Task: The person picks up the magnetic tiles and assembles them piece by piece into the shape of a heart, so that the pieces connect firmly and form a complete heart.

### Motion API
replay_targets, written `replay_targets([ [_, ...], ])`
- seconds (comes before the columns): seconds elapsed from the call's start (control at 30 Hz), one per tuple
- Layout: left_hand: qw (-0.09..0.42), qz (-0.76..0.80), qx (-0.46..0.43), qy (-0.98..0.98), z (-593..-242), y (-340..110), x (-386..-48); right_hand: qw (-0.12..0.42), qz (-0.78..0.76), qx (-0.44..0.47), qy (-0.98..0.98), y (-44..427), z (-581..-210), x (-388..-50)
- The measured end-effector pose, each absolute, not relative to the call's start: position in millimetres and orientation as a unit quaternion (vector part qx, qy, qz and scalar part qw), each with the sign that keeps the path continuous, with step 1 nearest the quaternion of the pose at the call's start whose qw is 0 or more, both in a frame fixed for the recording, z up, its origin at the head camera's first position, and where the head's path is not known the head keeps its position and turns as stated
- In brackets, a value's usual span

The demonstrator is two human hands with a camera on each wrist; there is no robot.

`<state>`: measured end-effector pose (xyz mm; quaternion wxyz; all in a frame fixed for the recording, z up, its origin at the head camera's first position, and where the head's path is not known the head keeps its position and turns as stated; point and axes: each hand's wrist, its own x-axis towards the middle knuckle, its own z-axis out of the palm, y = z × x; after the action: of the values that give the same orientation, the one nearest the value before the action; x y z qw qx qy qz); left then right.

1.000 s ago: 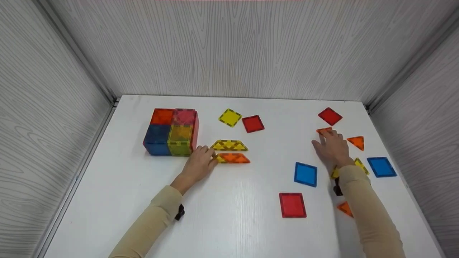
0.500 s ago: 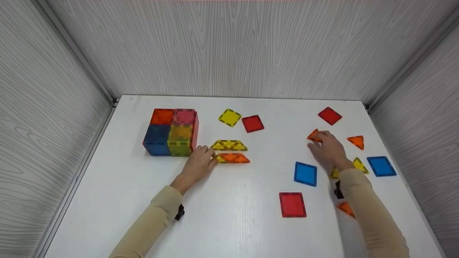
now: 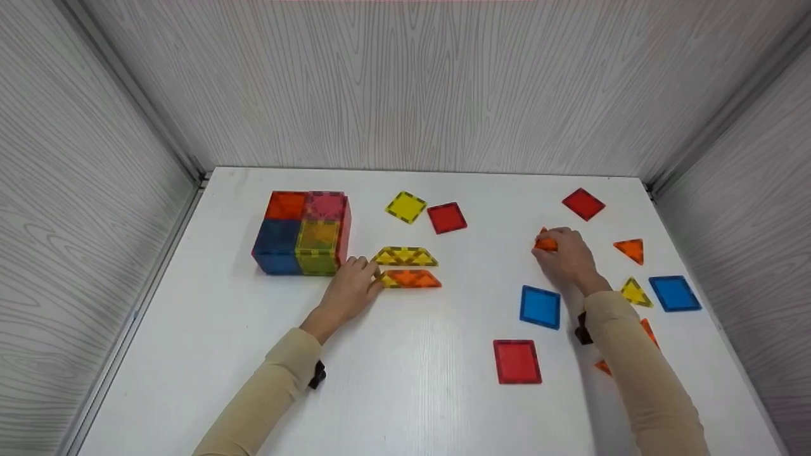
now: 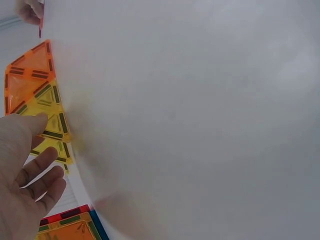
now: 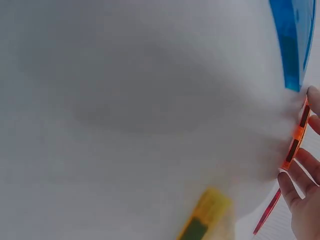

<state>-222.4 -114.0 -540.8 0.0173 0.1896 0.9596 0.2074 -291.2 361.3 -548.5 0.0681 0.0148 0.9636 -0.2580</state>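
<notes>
Orange triangular tile (image 3: 545, 244), pinched by the right hand (image 3: 570, 258) with fingers curled, is well right of the yellow-and-orange tile strip (image 3: 412, 279), long axis left to right, its left end pinched by the nearer left hand (image 3: 347, 290), fingers slightly bent.

Head view: you had bright, even light, with a pale sheen on the white table (image 3: 405, 392).
Sleeve shadow: your right sleeve (image 3: 643, 373) laid a soft grey band to its left.
Left wrist view: your picture looked dimmer and hazy, palest at upper right, the table's outline bowed.
Right wrist view: you got flat grey, the yellow tile (image 5: 206, 214) out of focus, the orange tile (image 5: 298, 134) clearer.
</notes>
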Motion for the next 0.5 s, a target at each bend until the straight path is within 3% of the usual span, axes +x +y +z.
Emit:
replay_targets([
  [0.27,0.025,0.206,0.183,0.961,-539.9,-112.6,-222.8,0.078,-0.261,-0.017,0.962,348.1,-545.2,-286.5],
  [0.5,0.024,0.206,0.179,0.962,-539.9,-112.6,-222.3,0.038,-0.246,-0.083,0.965,328.6,-543.0,-273.8],
])
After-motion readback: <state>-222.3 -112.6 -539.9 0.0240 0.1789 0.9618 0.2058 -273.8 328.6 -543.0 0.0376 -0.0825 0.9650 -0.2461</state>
